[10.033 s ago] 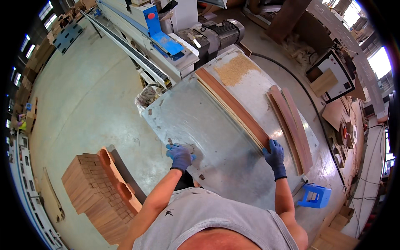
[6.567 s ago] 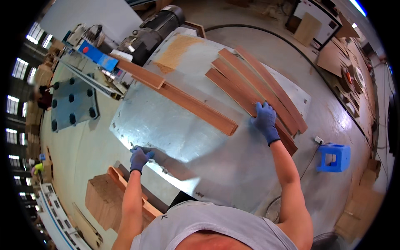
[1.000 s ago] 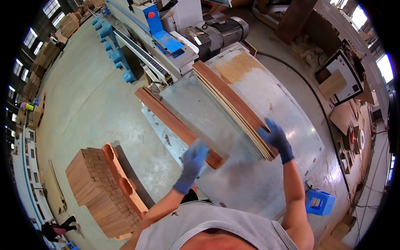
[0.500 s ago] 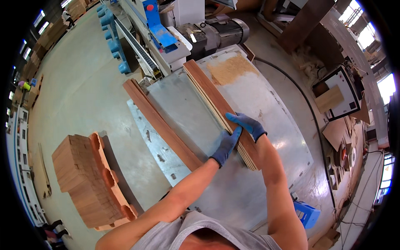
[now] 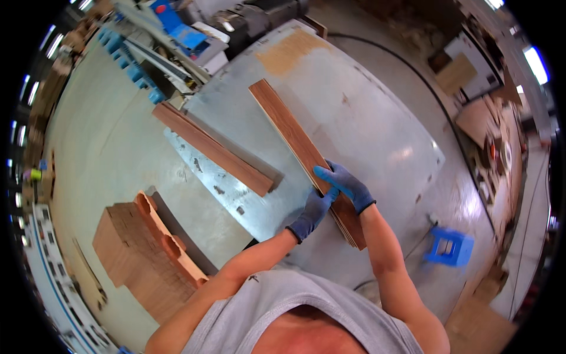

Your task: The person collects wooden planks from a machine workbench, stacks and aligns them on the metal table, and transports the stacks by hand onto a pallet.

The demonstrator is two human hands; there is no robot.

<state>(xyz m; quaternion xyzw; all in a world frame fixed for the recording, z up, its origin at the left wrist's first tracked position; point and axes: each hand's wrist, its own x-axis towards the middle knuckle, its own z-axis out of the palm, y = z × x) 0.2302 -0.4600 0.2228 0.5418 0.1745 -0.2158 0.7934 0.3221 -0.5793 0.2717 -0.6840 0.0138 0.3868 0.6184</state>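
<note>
A stack of long, narrow reddish-brown wood planks (image 5: pixel 288 128) runs slantwise over the metal table, its upper face turned toward me. My right hand (image 5: pixel 348 184), in a blue work glove, lies over the far-right edge of the stack with its thumb across the top. My left hand (image 5: pixel 316 211), gloved the same way, grips the near-left edge, its fingers partly hidden. Both hands sit close together toward the near end. Left of the stack, more brown planks (image 5: pixel 215 154) lie on the table, apart from my hands.
The grey metal table (image 5: pixel 395 135) carries a patch of sawdust (image 5: pixel 292 52) at its far end. A blue-and-grey machine (image 5: pixel 186 38) adjoins it at the far left. Stacked planks (image 5: pixel 135 248) stand on the left floor beside a scalloped pallet (image 5: pixel 171 239). A blue stool (image 5: pixel 451 246) stands right.
The view has shifted and turned, bringing the blue stool fully into sight. The held stack has tilted, showing more top face and less of its layered side. Both hands still grip it.
</note>
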